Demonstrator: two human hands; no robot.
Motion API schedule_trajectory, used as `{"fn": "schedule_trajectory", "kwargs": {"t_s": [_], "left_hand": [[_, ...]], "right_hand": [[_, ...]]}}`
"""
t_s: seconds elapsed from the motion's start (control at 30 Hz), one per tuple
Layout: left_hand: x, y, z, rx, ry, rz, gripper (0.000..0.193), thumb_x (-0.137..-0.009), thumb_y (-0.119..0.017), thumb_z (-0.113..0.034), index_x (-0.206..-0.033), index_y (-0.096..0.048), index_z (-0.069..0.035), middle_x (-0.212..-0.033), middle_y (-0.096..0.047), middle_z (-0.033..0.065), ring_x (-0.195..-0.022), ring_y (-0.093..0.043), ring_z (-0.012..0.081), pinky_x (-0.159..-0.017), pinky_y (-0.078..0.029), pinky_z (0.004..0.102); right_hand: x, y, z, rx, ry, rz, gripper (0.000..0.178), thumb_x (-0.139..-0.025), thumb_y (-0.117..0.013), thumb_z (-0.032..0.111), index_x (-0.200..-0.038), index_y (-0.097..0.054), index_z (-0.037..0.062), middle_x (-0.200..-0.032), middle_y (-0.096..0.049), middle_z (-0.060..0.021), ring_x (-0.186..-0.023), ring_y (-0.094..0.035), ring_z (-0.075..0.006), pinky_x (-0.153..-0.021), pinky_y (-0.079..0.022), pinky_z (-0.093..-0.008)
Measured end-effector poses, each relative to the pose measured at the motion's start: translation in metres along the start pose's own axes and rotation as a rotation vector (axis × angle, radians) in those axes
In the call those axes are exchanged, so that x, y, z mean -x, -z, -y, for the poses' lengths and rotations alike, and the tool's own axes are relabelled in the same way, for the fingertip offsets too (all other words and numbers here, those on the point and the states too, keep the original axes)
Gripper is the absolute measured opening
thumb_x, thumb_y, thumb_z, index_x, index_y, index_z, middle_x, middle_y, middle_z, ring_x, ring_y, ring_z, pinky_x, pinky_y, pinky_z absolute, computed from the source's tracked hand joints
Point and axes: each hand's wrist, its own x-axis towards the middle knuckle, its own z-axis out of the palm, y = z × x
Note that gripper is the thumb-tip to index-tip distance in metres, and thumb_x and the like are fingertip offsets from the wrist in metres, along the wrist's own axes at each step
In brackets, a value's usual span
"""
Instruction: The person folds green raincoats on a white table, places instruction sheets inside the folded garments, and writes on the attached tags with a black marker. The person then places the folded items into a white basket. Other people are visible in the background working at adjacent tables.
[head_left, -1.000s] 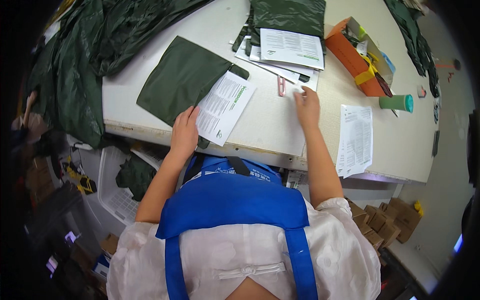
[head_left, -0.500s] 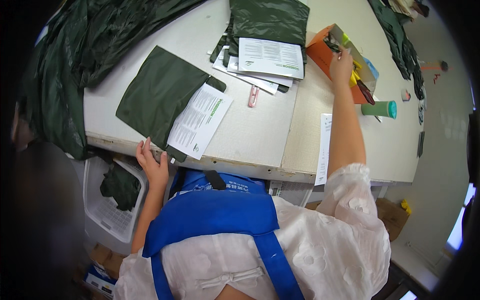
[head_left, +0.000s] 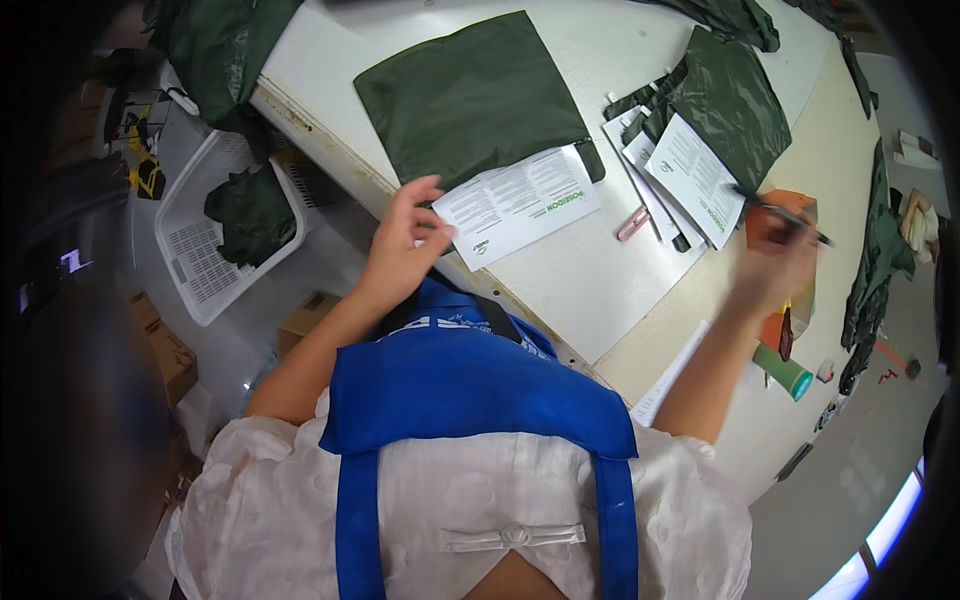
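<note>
My left hand is at the table edge, fingers apart, by the left end of a white printed sheet. That sheet sticks out from under a dark green fabric pouch lying flat. Over the right side of the table, my right hand, smeared by motion, grips a dark, slim pen-like object. Beneath and behind it stands an orange open box, partly hidden by the hand. Between the hands lies a stack of dark green pouches with white printed sheets.
A small pink tool lies by the stack. A green cylinder lies near the orange box, and a paper is by my right forearm. Dark green fabric hangs off the far left. A white basket holding green fabric stands below the table.
My right hand has come out of the orange box with a dark pen-like object. My view has turned, so the table appears tilted; my left hand stays by the pouch.
</note>
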Motion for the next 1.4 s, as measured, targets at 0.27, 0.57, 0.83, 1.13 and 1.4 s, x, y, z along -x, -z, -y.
{"fn": "schedule_trajectory", "kwargs": {"t_s": [0.27, 0.57, 0.83, 1.13, 1.4], "left_hand": [[-0.005, -0.022, -0.077, 0.152, -0.100, 0.287, 0.022, -0.086, -0.060, -0.006, -0.105, -0.051, -0.001, -0.079, -0.060, 0.0056, -0.064, -0.053, 0.0079, -0.059, -0.045, 0.0238], [0.028, 0.013, -0.054, 0.287, -0.022, 0.392, 0.022, -0.087, -0.061, -0.010, -0.104, -0.051, 0.000, -0.076, -0.060, 0.0047, -0.059, -0.052, 0.0072, -0.057, -0.044, 0.0189], [0.045, 0.037, -0.021, -0.085, 0.065, 0.334, 0.014, -0.087, -0.060, -0.014, -0.096, -0.062, -0.003, -0.072, -0.064, 0.0053, -0.060, -0.058, 0.0099, -0.056, -0.045, 0.0239], [0.071, 0.054, 0.009, -0.101, -0.029, 0.297, 0.018, -0.089, -0.056, -0.018, -0.082, -0.062, -0.003, -0.065, -0.060, 0.0048, -0.060, -0.058, 0.0170, -0.056, -0.045, 0.0289], [0.063, 0.054, 0.047, -0.726, -0.390, 0.275, 0.018, -0.084, -0.060, -0.025, -0.088, -0.061, -0.008, -0.124, -0.052, 0.0066, -0.101, -0.051, 0.0251, -0.083, -0.046, 0.0357]], "right_hand": [[0.147, -0.122, 0.005, -0.357, -0.569, 0.357, 0.020, -0.097, -0.046, 0.017, -0.112, -0.049, 0.0037, -0.095, -0.063, -0.0170, -0.067, -0.057, -0.0144, -0.064, -0.048, -0.0251], [0.180, -0.143, -0.012, 0.698, 0.192, 0.847, 0.027, -0.081, -0.060, 0.001, -0.108, -0.059, 0.0044, -0.085, -0.060, -0.0111, -0.072, -0.057, -0.0204, -0.066, -0.046, -0.0282], [0.240, -0.128, -0.006, -0.196, -0.861, 0.705, 0.017, -0.091, -0.055, 0.012, -0.098, -0.059, -0.0031, -0.076, -0.060, -0.0084, -0.065, -0.054, -0.0114, -0.057, -0.043, -0.0217], [0.218, -0.108, -0.029, -0.232, -0.770, 0.344, 0.015, -0.092, -0.054, 0.015, -0.084, -0.053, 0.0027, -0.068, -0.052, -0.0033, -0.054, -0.045, -0.0080, -0.050, -0.037, -0.0204], [0.253, -0.153, -0.074, 0.334, -0.372, 0.992, 0.017, -0.078, -0.068, 0.006, -0.094, -0.062, 0.0025, -0.079, -0.060, -0.0031, -0.073, -0.055, -0.0099, -0.070, -0.045, -0.0231]]}}
